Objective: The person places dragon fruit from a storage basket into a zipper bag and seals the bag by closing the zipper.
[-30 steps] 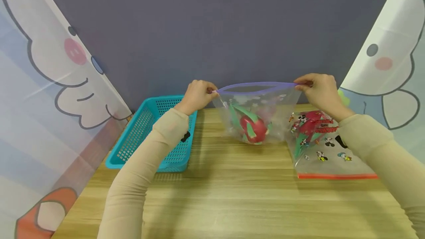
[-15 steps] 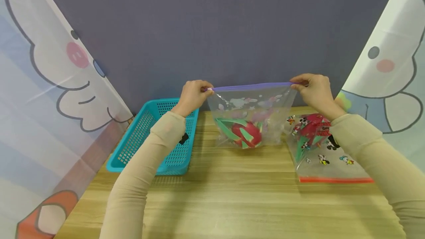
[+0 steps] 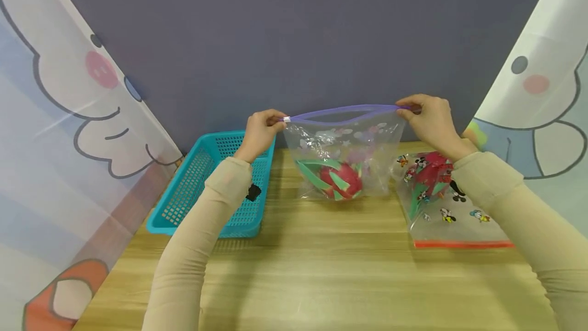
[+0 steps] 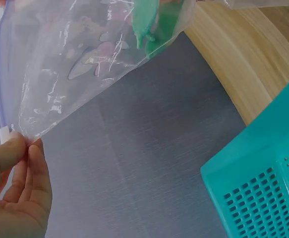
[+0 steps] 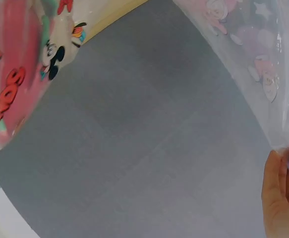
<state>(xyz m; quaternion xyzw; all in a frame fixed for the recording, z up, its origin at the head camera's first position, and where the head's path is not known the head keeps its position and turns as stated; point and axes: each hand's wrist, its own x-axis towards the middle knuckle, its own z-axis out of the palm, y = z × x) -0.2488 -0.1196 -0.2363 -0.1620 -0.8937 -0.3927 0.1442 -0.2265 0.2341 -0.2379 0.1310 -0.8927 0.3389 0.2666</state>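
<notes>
A clear zip bag [image 3: 344, 147] with a purple zip strip [image 3: 342, 112] hangs upright over the wooden table [image 3: 321, 269]. A red and green dragon fruit [image 3: 339, 181] lies in its bottom. My left hand [image 3: 263, 126] pinches the strip's left end by the white slider [image 3: 287, 119]. My right hand [image 3: 424, 116] pinches the right end. The mouth gapes a little in the middle. The left wrist view shows my left hand [image 4: 13, 193] pinching the bag's [image 4: 94, 64] corner. Fingertips of my right hand [image 5: 283, 193] hold the bag's [image 5: 253, 54] edge in the right wrist view.
A teal mesh basket [image 3: 216, 183] stands at the left, under my left forearm. A second bag [image 3: 447, 203], printed with cartoon mice and with an orange strip, lies flat at the right with a dragon fruit inside. A grey wall stands behind, with printed curtains at both sides.
The bag has been lifted slightly. Its strip, pulled straight half a second ago, now bows open in the middle. Both hands kept their pinch on the ends.
</notes>
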